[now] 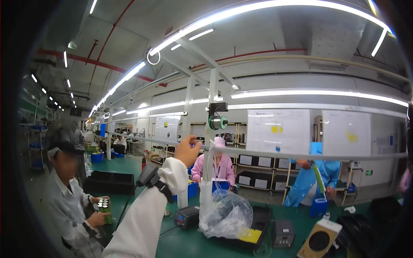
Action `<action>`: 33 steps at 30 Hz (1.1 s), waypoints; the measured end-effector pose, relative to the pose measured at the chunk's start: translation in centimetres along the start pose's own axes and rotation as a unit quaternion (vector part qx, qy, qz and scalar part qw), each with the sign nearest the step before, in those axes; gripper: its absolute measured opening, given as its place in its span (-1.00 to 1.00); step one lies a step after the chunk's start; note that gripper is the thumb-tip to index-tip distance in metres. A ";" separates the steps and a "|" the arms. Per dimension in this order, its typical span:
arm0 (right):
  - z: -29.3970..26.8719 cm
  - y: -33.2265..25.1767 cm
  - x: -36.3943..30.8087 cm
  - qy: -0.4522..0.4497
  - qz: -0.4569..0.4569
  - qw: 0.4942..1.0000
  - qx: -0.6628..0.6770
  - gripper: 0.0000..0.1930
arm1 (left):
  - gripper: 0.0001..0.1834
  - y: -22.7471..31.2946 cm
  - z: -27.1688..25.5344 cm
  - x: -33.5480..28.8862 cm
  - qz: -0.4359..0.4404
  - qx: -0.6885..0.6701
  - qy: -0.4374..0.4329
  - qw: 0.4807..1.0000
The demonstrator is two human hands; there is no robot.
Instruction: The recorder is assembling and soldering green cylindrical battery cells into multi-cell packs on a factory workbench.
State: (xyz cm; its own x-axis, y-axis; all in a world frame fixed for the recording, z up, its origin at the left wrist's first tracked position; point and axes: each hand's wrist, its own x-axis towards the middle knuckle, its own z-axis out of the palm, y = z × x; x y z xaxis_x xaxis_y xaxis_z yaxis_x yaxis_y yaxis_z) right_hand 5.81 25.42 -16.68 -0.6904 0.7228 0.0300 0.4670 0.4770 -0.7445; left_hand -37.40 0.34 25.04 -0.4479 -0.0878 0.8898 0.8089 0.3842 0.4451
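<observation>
My left hand (188,150) is raised beside the white upright post (207,172), its white sleeve and a black wrist strap showing below it. The fingers are curled together near the thin horizontal rail and some pale cables; what they hold, if anything, is too small to make out. Just up and to the right, a green-ended spool of wire (217,123) hangs from a black bracket on the post. My right hand is out of sight.
Below stand a black box with a display (187,217), a clear plastic bag (228,215) over a black tray, a dark power box (284,233) and a wooden box with a round black opening (319,241). Co-workers sit or stand left, ahead and right; one holds a battery pack (103,207).
</observation>
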 end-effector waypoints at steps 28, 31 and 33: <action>-2.5 -7.5 13.1 0.023 -0.141 0.989 0.027 -0.73 | -0.57 1.1 14.0 19.1 0.010 0.150 -0.052 0.987; -2.9 -7.6 12.4 0.033 -0.135 0.990 0.030 -0.74 | -0.62 2.1 14.0 18.9 0.010 0.208 -0.031 0.978; -2.9 -7.4 12.5 0.034 -0.134 0.990 0.031 -0.75 | -0.71 2.0 14.2 19.1 0.015 0.147 -0.017 0.989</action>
State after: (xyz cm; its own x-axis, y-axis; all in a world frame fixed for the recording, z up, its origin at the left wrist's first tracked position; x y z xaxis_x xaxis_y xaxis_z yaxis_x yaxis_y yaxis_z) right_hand -4.62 32.38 -8.84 -0.7455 0.6067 0.2758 0.2352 0.6268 -0.7429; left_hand -49.72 12.52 41.51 -0.4426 -0.0430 0.8957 0.6784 0.6371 0.3658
